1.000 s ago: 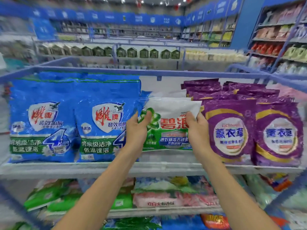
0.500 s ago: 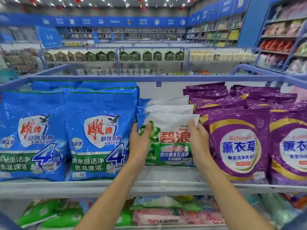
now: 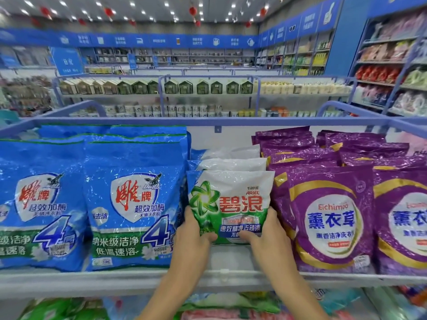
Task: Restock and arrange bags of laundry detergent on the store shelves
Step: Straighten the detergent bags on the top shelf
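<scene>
Seating step: the left hand (image 3: pixel 194 236) and right hand (image 3: pixel 263 236) each pinch a lower corner of the white bag (image 3: pixel 233 195), thumbs on its face. The bag stands upright at the front of its row on the shelf (image 3: pixel 115 280), with blue bags (image 3: pixel 134 215) just beside it at 9 o'clock, purple bags (image 3: pixel 328 215) at 3 o'clock and rear bags (image 3: pixel 233 163) at 12 o'clock. The next move probably calls for squaring its base with the neighbours' fronts, then releasing both corners without tipping it.

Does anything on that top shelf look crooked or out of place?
Nothing spilled or torn. Only the white bag, held low by the left hand and right hand, sits further back than the blue bags and purple bags beside it.
</scene>
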The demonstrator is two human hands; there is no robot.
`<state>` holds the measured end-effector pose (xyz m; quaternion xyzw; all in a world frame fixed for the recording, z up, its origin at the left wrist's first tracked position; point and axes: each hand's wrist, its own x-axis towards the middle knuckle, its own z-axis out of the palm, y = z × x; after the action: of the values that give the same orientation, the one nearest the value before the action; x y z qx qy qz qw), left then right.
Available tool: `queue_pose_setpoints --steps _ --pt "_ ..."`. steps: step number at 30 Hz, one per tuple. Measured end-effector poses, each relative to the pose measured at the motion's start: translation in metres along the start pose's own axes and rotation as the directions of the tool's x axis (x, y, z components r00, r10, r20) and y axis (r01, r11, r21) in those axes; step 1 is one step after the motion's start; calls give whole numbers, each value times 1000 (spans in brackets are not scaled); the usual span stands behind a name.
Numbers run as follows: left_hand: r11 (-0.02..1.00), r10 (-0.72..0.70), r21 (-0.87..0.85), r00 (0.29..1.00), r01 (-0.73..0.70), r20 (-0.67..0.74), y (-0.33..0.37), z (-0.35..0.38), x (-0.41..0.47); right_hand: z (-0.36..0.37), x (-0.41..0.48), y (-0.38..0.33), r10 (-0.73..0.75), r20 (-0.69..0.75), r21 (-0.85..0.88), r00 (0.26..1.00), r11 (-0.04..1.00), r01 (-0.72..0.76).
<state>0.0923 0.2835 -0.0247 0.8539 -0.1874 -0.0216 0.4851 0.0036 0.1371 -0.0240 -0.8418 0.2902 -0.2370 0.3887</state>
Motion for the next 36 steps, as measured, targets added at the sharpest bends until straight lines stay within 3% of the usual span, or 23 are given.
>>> queue_pose_setpoints --steps 7,11,17,22,26,30,36 --pt "998 49 -36 999 -49 -7 -3 3 6 5 3 0 27 -27 43 999 999 -26" --pt "998 57 17 998 -57 6 -6 3 5 6 -2 -2 44 -58 -6 997 999 -44" --pt "973 120 195 992 -126 40 -1 -7 -16 2 -17 -5 -61 -94 -151 994 987 47" --pt "905 164 371 975 -210 151 -8 -24 -50 -9 -54 3 -151 63 -183 986 970 161" --pt "802 239 531 962 -273 133 -11 -41 -102 -23 -90 15 -267 216 -213 939 926 312" --pt "748 204 635 977 -193 56 -24 -61 -162 -17 -123 12 -328 327 -203 886 892 405" --pt "799 27 601 996 33 -91 -57 -118 -239 23 -178 -22 -420 494 -91 762 846 525"
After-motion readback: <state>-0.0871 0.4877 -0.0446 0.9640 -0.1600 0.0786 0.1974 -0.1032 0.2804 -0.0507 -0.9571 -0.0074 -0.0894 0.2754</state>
